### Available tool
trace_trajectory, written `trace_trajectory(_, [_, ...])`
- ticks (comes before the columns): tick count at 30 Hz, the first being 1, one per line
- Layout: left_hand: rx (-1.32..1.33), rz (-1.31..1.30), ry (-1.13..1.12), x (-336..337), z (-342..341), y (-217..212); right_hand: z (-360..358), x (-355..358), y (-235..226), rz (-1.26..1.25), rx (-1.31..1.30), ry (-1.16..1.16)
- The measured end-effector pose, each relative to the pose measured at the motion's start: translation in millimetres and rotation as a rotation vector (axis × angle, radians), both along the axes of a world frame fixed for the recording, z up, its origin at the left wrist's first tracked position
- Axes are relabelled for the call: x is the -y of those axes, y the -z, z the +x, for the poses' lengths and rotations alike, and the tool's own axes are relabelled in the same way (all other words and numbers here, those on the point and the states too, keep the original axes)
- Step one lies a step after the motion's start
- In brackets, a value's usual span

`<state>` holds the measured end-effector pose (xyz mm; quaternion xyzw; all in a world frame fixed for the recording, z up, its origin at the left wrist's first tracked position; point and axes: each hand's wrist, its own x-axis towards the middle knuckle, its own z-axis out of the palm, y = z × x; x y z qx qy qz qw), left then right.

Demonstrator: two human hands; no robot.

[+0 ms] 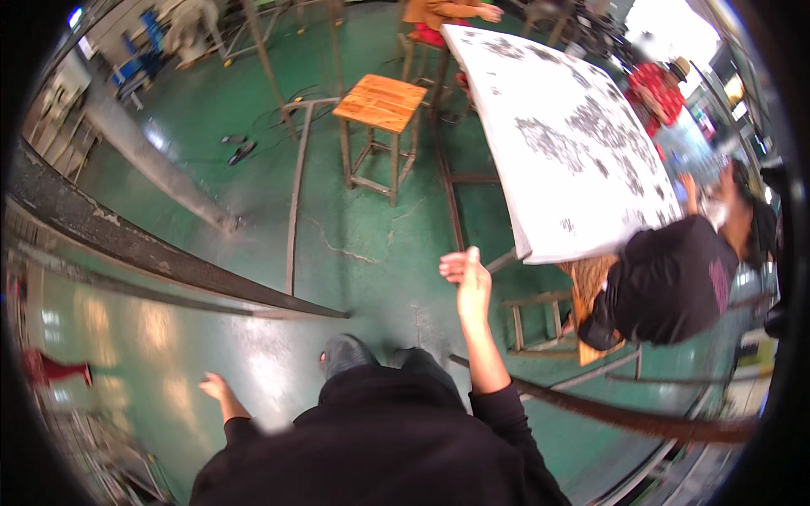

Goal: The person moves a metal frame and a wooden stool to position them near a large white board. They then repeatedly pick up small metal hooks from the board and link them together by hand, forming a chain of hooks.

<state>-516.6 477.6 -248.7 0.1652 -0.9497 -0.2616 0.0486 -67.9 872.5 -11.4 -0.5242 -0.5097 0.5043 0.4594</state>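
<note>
White sheet (565, 156), broadly patterned in black, is spread at the upper right, ahead and to the right of the wearer. Much of its middle and far part is covered by dark, leafy marking, while a broad strip along the near and left edges is left bare apart from small patches; whether more is to be added cannot be told. Just beyond its near left corner, apart from it, the right hand (469, 274) is raised with fingers loosely bent and thumb up, nothing seen in its grasp. The left hand (217, 386) is held low and well apart, fingers loosely spread, with no object seen in it. The sheet's near right edge is crowded by a person in black (675, 282), seated on a stool, and its far right side by a person in red (656, 94). Room for stepping is offered by green floor (354, 244) ahead, bounded by a wooden-topped stool (381, 101), a dark beam (160, 249) at left and a rusty bar (624, 405) at right.
</note>
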Motion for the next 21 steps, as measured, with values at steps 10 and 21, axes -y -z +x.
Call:
trace_trajectory(10, [1.462, -0.055, 0.859, -133.1, 235.3, 31.7, -28.6, -98.9, 38.1, -0.137, 0.062, -0.525])
trace_trajectory(21, [1.362, -0.106, 0.933, -318.7, 162.2, 16.8, -132.0, -289.6, 65.8, 0.095, 0.269, -0.643])
